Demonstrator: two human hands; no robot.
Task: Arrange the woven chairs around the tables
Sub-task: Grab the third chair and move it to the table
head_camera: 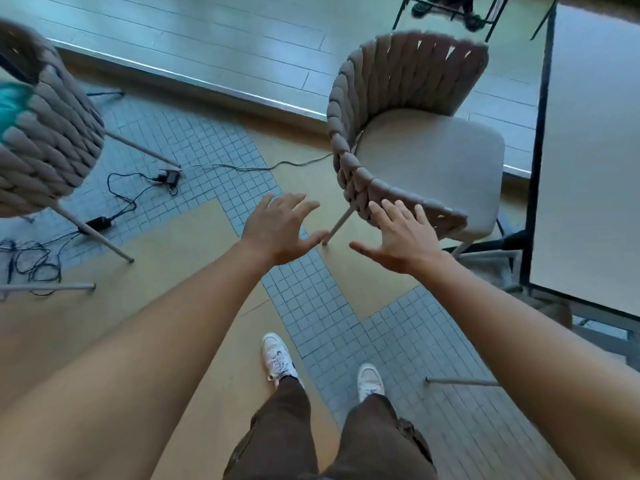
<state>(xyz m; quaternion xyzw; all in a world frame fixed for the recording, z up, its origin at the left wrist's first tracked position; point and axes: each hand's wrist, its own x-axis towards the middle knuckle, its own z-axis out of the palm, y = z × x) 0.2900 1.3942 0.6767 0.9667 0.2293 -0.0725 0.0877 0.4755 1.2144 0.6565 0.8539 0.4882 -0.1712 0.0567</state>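
Both arms reach out in front of the person. The left hand (277,230) is spread wide, with all its fingers apart, and its grip holds nothing. It hangs over the floor (194,237), which has tan parts and small grey tiles. The right hand (401,237) is spread wide too, and its grip is empty. Its fingertips (398,206) are right at the near rim of a woven chair (408,133); I cannot tell if they touch it.

That chair stands just past the right hand. It has a thick braided back that curves round a pale flat seat. Its open side faces a light surface (588,150) with a dark edge, off to the right of the right hand. The seat is just beside that edge.

A second woven chair (45,133) stands far off to the left of the left hand, well apart from the surface. Black cables (121,202) lie on the floor near its legs. Two white shoes (278,355) stand below the hands.
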